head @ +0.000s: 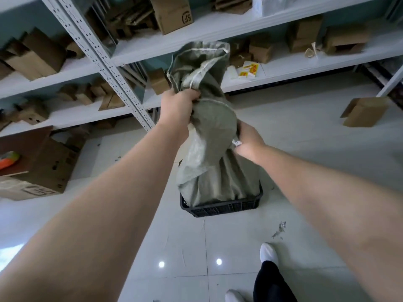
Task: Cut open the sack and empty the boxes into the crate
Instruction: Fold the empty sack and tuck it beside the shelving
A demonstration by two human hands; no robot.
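Note:
A grey-green woven sack [209,136] stands upright with its lower end inside a black plastic crate [220,207] on the tiled floor. My left hand [177,105] grips the bunched fabric near the sack's upper end, which flops open above it. My right hand [247,141] grips the sack's right side halfway down, with a small white thing showing at its fingers. The sack hides the crate's inside, and no boxes show in it.
White metal shelving [102,55] with many cardboard boxes runs along the back. A large open carton [43,168] sits on the floor at left, a small open box [364,112] at right. My feet [269,252] stand just behind the crate.

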